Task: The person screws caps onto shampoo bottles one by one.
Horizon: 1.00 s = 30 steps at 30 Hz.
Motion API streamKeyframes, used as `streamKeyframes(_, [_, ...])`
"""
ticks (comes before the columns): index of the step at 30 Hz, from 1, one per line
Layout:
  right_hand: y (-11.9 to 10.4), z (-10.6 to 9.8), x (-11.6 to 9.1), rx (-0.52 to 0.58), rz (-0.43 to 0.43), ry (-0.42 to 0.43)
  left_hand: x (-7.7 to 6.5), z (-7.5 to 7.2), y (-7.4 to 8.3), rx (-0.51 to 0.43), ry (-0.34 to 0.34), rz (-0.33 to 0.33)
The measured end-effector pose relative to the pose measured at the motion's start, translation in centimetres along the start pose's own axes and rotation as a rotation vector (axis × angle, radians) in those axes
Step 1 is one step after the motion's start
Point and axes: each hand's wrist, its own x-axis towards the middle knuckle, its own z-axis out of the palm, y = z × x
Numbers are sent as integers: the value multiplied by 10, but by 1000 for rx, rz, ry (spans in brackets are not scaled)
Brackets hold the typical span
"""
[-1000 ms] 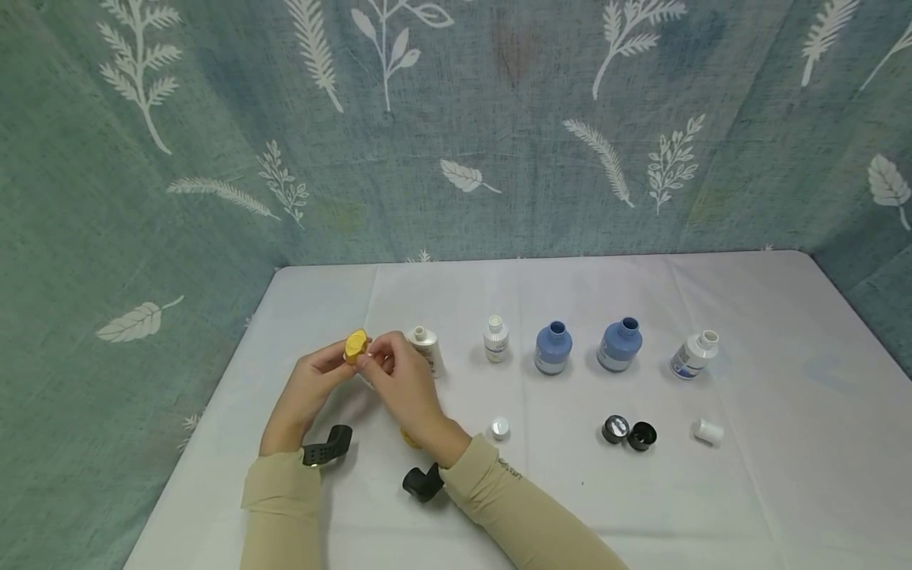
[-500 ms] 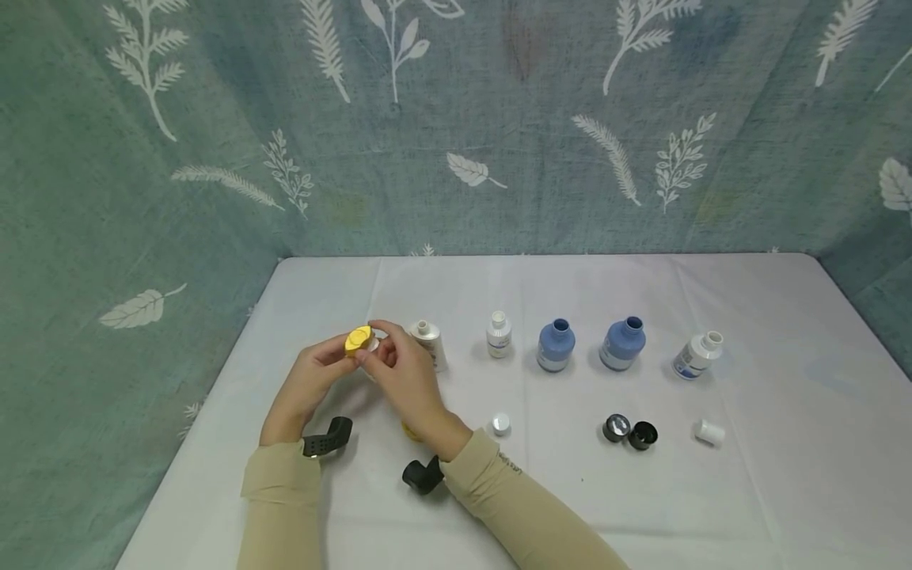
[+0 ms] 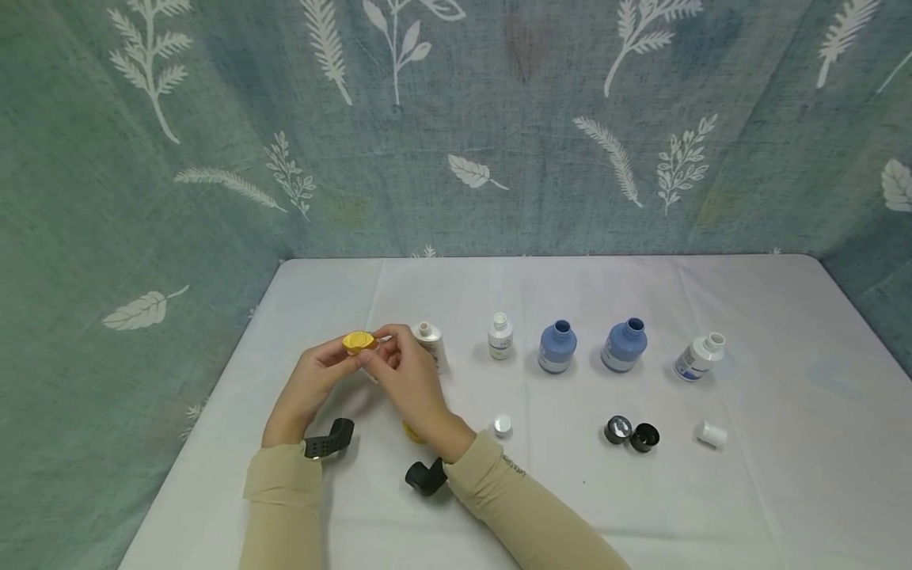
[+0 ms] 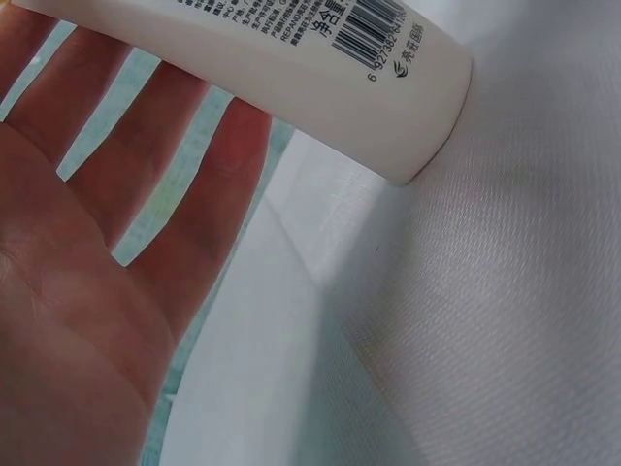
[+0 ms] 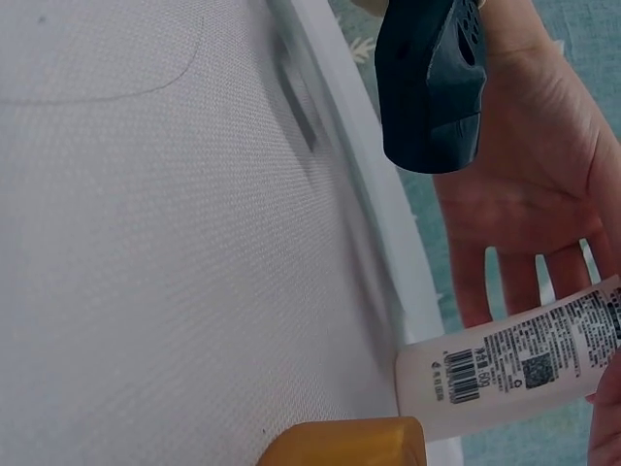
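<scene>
My left hand (image 3: 306,388) holds a white bottle (image 4: 320,73) with printed text and a barcode, its fingers lying along the far side in the left wrist view. At the top of that bottle in the head view is a yellow cap (image 3: 359,342), pinched by the thumb and fingers of my right hand (image 3: 412,388). Whether the cap is seated on the neck is hidden. The right wrist view shows the same bottle's lower part just above the table. A second yellow cap (image 3: 412,432) lies on the table, partly covered by the right forearm.
Behind the right hand stands an uncapped white bottle (image 3: 431,344). Further right are a small white bottle (image 3: 500,338), two blue bottles (image 3: 557,348) and another white bottle (image 3: 699,356). Loose caps lie in front: a white one (image 3: 502,426), two black ones (image 3: 617,429), a white cylinder (image 3: 711,435).
The yellow cap has turned and tilted between the fingers, and my right fingers have shifted their grip around it. The other bottles and caps stay in place; the head view moved slightly.
</scene>
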Motion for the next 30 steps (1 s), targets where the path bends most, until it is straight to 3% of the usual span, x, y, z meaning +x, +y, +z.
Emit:
streamKeyframes(5, [-1,-1,2,10,-25,13,2,1,4,23,4,-3])
streamKeyframes(12, [-2,-3,4,-91,-74,4,3,0,4,47,16,-9])
streamKeyframes(16, [-1,-3,4,-82,-92,6,3,0,4,37,16,8])
streamKeyframes(23, [0,-2,2,37,-38,-4,3,1,2,47,24,8])
streamKeyframes(30, [-2,-2,0,11,-3,-8,5,3,2,64,45,-35])
